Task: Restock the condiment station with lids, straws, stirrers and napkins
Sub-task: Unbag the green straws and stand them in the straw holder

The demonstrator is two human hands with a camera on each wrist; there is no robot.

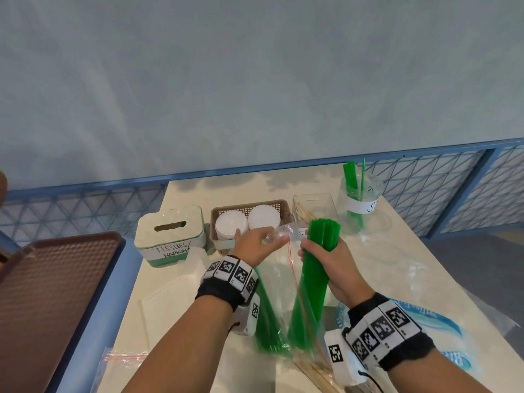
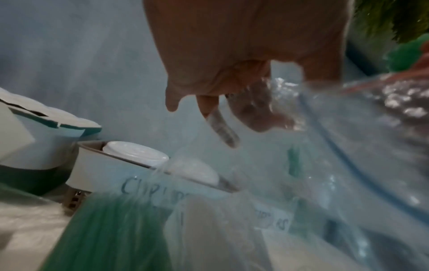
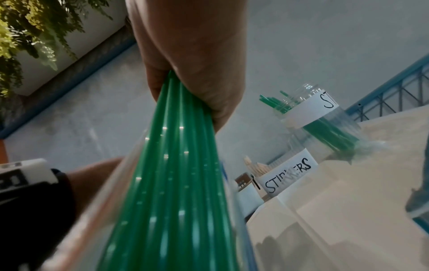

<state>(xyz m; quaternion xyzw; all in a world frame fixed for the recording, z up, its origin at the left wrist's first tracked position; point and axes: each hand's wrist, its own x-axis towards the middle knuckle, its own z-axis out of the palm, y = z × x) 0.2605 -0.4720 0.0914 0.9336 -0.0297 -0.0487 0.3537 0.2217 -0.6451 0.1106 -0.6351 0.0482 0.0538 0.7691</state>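
Note:
My right hand (image 1: 326, 256) grips a thick bundle of green straws (image 1: 316, 273), its upper part lifted out of a clear zip bag (image 1: 279, 290) with a red seal line. My left hand (image 1: 256, 243) pinches the bag's open top edge. More green straws (image 1: 266, 321) stay inside the bag under my left wrist. In the right wrist view the straw bundle (image 3: 176, 183) runs from my fist toward the camera. The clear straw jar (image 1: 360, 205) at the back right holds a few green straws. In the left wrist view my fingers (image 2: 257, 113) pinch the crinkled bag film (image 2: 325, 165).
Along the back stand a tissue box (image 1: 170, 234) labelled tissues/napkins, a brown basket (image 1: 285, 207) with white cup lids (image 1: 246, 221), and a clear stirrer box (image 1: 313, 208). A brown tray (image 1: 51, 293) lies left, off the table. Loose plastic bags and a blue-printed pack (image 1: 442, 324) lie near right.

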